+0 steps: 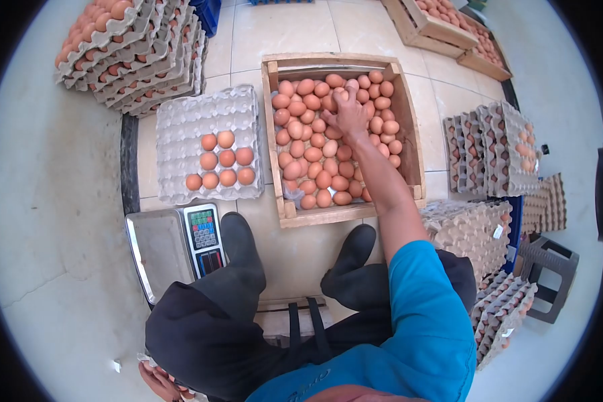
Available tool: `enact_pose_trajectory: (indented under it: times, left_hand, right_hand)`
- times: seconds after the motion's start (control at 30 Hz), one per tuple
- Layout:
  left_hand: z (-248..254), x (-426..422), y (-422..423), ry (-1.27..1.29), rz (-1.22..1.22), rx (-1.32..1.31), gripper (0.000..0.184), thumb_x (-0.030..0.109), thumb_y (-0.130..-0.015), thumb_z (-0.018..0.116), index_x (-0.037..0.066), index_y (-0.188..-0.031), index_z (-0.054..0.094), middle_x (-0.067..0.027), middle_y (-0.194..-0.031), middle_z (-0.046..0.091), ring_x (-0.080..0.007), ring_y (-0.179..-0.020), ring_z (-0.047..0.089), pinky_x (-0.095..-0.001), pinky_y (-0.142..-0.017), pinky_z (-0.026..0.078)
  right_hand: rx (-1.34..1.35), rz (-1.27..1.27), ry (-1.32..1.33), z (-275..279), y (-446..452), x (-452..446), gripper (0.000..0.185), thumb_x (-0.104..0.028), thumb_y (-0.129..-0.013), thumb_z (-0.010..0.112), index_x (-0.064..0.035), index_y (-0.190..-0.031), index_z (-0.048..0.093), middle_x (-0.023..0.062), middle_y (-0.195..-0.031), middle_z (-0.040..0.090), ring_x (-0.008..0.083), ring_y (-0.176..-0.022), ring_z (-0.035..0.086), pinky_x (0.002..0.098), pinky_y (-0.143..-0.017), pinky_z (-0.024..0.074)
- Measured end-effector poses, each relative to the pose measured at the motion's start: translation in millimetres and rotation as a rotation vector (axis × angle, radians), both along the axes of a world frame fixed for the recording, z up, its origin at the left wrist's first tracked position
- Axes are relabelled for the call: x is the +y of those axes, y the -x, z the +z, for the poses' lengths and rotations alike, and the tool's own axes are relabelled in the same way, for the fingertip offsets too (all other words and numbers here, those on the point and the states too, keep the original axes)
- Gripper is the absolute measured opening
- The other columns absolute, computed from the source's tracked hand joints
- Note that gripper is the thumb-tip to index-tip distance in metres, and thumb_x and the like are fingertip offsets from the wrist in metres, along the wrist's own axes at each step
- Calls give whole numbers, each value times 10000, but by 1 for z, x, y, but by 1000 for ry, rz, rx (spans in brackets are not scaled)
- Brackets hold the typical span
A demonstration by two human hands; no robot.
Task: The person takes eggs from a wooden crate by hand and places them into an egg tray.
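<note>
My right hand [348, 115] reaches down into a wooden crate [410, 127] of loose brown eggs, its fingers curled around an egg [340, 92] near the back. Other eggs [323, 179] lie piled around it, touching one another. At the bottom left edge shows part of my left hand [159, 383], low beside my knee and next to bits of grey tray. My leg and the frame edge hide much of it, so its grip is unclear. Left of the crate, a grey egg tray [177, 127] on a stack carries several eggs [226, 158] at its front right, with bare cups behind.
A scale [157, 251] with a keypad stands by my left boot [242, 251]. Tall stacks of filled trays [161, 67] rise at back left, with more trays [492, 151] at right. Egg crates [435, 30] stand at back right. A grey stool [549, 268] is far right.
</note>
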State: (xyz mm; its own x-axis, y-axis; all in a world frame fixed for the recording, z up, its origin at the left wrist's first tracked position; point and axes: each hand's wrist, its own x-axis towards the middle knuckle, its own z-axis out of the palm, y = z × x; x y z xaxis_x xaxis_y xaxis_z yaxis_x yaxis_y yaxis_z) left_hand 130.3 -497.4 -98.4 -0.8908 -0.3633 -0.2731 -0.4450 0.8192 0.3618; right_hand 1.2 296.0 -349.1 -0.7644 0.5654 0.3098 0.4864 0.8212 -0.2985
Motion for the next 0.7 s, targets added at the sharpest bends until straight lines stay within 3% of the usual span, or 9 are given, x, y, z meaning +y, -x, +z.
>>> enact_pose_trajectory:
  times: [0.17, 0.27, 0.37, 0.47, 0.57, 0.6, 0.7]
  left_hand:
    - [6, 3, -1, -153, 179, -84, 658, 428, -1042, 380, 70, -1552, 167, -215, -1078, 643, -183, -564, 579, -275, -423, 480]
    - [-2, -21, -4, -131, 38, -57, 598, 365, -1046, 397, 63, -1527, 210, -197, -1010, 649, -162, -512, 548, -271, -393, 454]
    - [-12, -43, -4, -176, 116, -84, 534, 317, -1044, 404, 71, -1496, 261, -181, -965, 647, -160, -498, 542, -242, -384, 432]
    - [-12, -43, -5, -144, 67, -42, 528, 297, -1041, 422, 49, -1488, 290, -189, -1101, 589, -210, -723, 522, -294, -584, 412]
    - [-6, -36, -4, 81, -131, 172, 522, 278, -1039, 440, 28, -1480, 320, -197, -1236, 532, -259, -947, 502, -346, -783, 392]
    - [-3, -27, 2, 208, -233, 313, 520, 272, -1038, 446, 21, -1478, 329, -199, -1281, 513, -276, -1022, 496, -364, -849, 385]
    - [20, 13, 31, 378, -423, 721, 514, 252, -1035, 463, -1, -1470, 359, -207, -1417, 456, -325, -1247, 476, -416, -1048, 365]
  right_hand:
    - [35, -29, 52, -8, -1, 3, 527, -356, -681, 836, -174, -1128, 626, 175, -1267, 520, 373, -808, 675, 491, -669, 556]
    - [13, -102, 155, 10, -3, -3, 481, -332, -681, 841, -162, -1087, 648, 123, -1253, 553, 363, -858, 667, 471, -746, 550]
    - [152, -103, 198, 19, -10, -3, 428, -340, -705, 839, -159, -1058, 678, 135, -1218, 581, 352, -870, 667, 464, -774, 547]
    - [322, -214, 195, 21, -7, 8, 415, -354, -748, 827, -129, -1054, 662, 141, -1117, 613, 280, -803, 683, 413, -638, 559]
    - [430, -183, 1052, 25, 2, 45, 483, -408, -798, 800, -30, -1057, 649, 94, -1029, 635, 157, -809, 650, 310, -585, 538]
    - [396, -152, 1215, 51, 0, 46, 586, -476, -849, 744, 33, -1108, 612, 65, -979, 627, 91, -771, 600, 227, -547, 502]
    - [335, 88, 1554, 140, -10, 40, 578, -491, -879, 701, -2, -1169, 597, 78, -937, 637, 105, -670, 586, 217, -530, 497]
